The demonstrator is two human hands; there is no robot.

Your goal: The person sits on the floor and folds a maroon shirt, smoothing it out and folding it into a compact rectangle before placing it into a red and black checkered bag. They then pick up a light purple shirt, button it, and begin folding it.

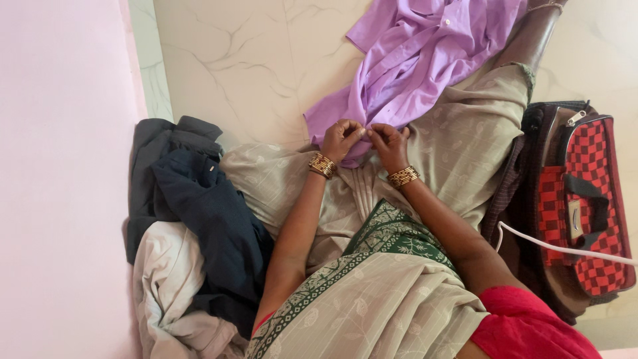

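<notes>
A lilac button-up shirt (419,53) lies spread over my lap and the marble floor in the head view. My left hand (341,138) pinches its near edge, fingers closed on the cloth. My right hand (389,143) sits right beside it, touching, and also pinches the same edge. Both wrists wear gold bangles. I sit on the floor in a beige patterned wrap with a green border (392,233). Whether anything small lies between my fingertips is too fine to tell.
A heap of dark navy and grey clothes (199,199) with a pale garment (169,286) lies at my left, against a pink wall (60,179). A red-and-black checked bag (588,199) stands at my right, with a white cable (565,249) across it.
</notes>
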